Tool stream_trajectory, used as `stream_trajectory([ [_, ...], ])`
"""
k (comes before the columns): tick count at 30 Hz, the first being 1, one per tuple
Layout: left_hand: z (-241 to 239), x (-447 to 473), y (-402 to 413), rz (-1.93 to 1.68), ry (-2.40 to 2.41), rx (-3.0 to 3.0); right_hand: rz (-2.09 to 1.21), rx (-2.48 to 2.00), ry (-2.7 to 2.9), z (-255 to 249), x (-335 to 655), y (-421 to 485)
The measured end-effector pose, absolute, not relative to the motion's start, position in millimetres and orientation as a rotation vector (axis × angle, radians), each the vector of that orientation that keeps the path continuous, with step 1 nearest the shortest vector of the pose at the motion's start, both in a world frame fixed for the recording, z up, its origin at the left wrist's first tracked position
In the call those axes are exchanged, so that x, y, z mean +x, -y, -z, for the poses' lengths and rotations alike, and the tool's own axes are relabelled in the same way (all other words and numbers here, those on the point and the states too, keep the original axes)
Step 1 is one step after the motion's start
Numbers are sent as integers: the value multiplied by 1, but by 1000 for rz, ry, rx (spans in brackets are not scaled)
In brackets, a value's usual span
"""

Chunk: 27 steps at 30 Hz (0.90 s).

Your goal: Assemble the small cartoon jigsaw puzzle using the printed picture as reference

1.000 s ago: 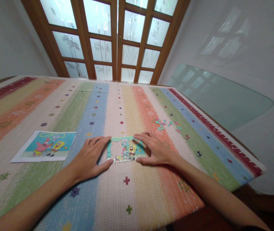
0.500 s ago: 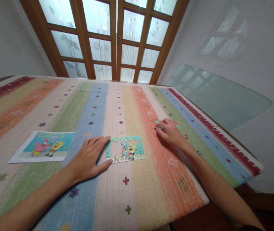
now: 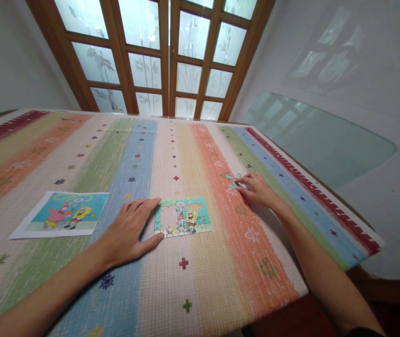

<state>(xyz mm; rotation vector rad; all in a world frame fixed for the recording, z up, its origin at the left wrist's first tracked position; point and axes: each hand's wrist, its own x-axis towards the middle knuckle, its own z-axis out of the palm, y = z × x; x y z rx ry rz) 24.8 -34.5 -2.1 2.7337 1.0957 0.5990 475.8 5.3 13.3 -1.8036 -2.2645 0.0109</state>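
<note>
A partly assembled jigsaw puzzle (image 3: 203, 215) of cartoon figures lies on the tablecloth, with a gap left of its middle where cloth shows through. Flat beside its left edge rests my left hand (image 3: 133, 229), fingers stretched out; index fingertip and thumb touch the upper and lower left corners. Farther right, my right hand (image 3: 258, 189) is over a small group of loose puzzle pieces (image 3: 233, 186), mostly teal. Its thumb and index finger are bent close together at the pieces. Whatever is between them is too small to make out, and the hand hides part of the group.
A printed picture (image 3: 64, 213) of the same cartoon scene lies left of my left hand. A striped tablecloth (image 3: 185, 285) covers the table, whose near edge runs at lower right. Beyond stand wood-framed glass doors (image 3: 168, 61); a glass panel (image 3: 319, 131) leans at the right wall.
My right hand has shifted slightly right, uncovering teal pieces at its left. The small piece seen at its fingertips before can no longer be told apart. My left hand stays put.
</note>
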Motion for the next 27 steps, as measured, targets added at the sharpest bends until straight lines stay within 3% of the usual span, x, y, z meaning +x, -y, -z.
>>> stream_trajectory([
  [14, -1, 26, 35, -559, -1101, 2744, -174, -1772, 2128, -20, 467, -6],
  [27, 0, 26, 35, -569, -1106, 2727, -555, -1613, 1895, -29, 442, 1],
])
